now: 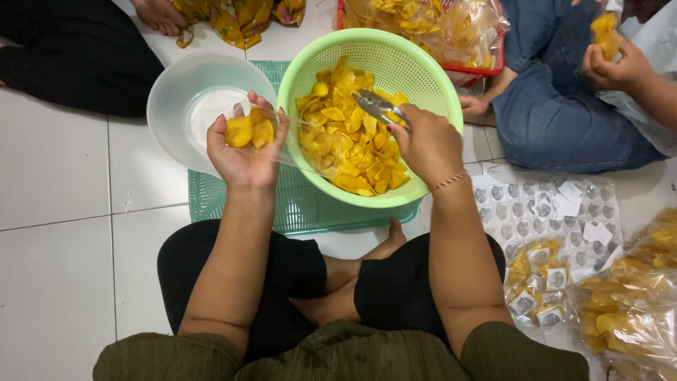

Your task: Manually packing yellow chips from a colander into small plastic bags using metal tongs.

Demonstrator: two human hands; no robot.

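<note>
The left hand (243,152) pinches a clear bag (271,134) of yellow chips (248,131) inside its grip. The right hand (427,144) is pressed around metal tongs (377,106), just above the chips in the green colander (423,70).

I sit cross-legged on a white tiled floor (56,233) at home, a small snack-packing setup: a green colander (395,63) of yellow chips, sealed chip bags (627,303), label sheets (543,204), helpers seated around.

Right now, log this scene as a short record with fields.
left hand: holds a small clear bag partly filled with yellow chips
right hand: grips metal tongs over the green colander
colander contents: yellow chips
beside colander: clear bowl
underneath: green basket tray
floor, right: sealed chip packets
</note>
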